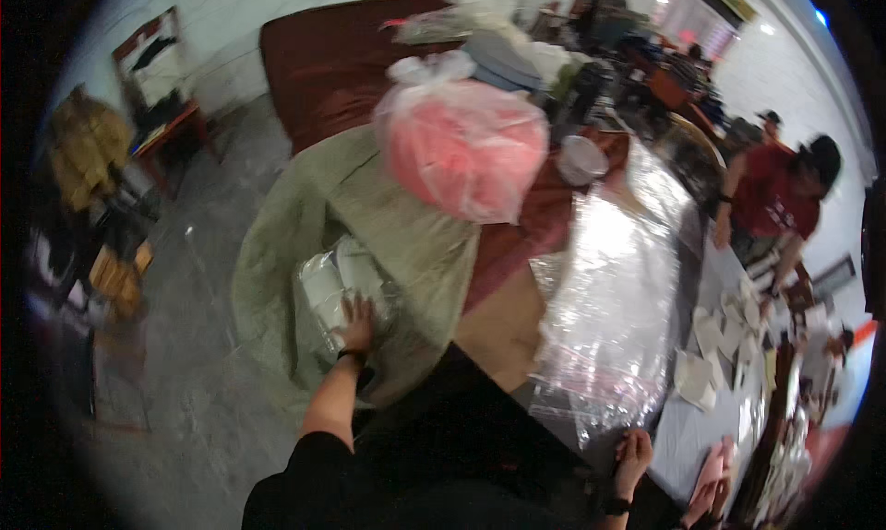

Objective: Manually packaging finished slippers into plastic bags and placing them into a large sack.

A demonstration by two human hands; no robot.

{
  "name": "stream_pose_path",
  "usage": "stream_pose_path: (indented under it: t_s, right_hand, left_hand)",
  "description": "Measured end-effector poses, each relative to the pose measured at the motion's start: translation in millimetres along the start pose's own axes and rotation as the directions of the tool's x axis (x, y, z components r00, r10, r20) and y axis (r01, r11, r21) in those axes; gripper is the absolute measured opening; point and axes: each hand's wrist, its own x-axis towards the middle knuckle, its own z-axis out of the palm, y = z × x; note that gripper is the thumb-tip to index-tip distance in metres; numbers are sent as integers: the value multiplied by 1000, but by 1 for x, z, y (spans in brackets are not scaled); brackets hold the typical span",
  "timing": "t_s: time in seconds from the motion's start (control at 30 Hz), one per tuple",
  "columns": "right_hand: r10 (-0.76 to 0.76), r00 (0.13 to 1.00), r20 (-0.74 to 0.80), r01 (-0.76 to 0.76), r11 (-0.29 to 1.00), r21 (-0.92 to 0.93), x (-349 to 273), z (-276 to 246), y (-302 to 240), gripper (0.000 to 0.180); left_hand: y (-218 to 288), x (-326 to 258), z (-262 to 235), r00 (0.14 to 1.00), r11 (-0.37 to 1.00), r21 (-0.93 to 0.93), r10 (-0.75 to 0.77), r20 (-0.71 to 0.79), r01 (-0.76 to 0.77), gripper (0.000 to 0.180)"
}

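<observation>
My left hand (355,327) presses, fingers spread, against a clear plastic pack of white folded pieces (325,290). That pack lies in the mouth of a large olive-green woven sack (406,198), which stands open on my left. On the right, my right hand (633,454) is beside the near end of a stack of clear plastic bags (609,299). Its fingers are curled together, and whether they pinch anything is too blurred to make out.
A tied bag of pink-red goods (466,147) rests beyond the sack. White pieces (697,381) lie on the grey table at right, where a person in red (780,193) leans over. Another person's hands (709,498) hold pink cloth at lower right. A chair (171,115) stands far left.
</observation>
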Motion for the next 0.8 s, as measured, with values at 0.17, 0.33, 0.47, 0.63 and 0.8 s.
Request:
stream_pose_path:
  t_s: [0.17, 0.33, 0.47, 0.63, 0.8]
  right_hand:
    - [-25, 1000, 16, 26, 999, -38, 7, 15, 3, 16]
    - [-92, 995, -36, 88, 991, -98, 9, 18, 9, 17]
    - [116, 992, -54, -119, 991, -67, -8, 32, -37, 17]
    - [-25, 1000, 10, 25, 998, -59, 8, 21, 2, 17]
    - [91, 992, -86, -97, 993, -67, -2, 21, -6, 18]
  left_hand:
    - [-16, 23, -46, 970, 956, -240, -203, -135, 167, 84]
    - [13, 54, -88, 963, 929, -288, -262, -68, 232, 94]
    - [-15, 92, -50, 951, 939, -148, -307, 41, 310, 85]
    - [-67, 104, -6, 931, 934, 166, -339, 132, 317, 84]
    - [-18, 81, -48, 952, 969, 241, -120, 281, 51, 101]
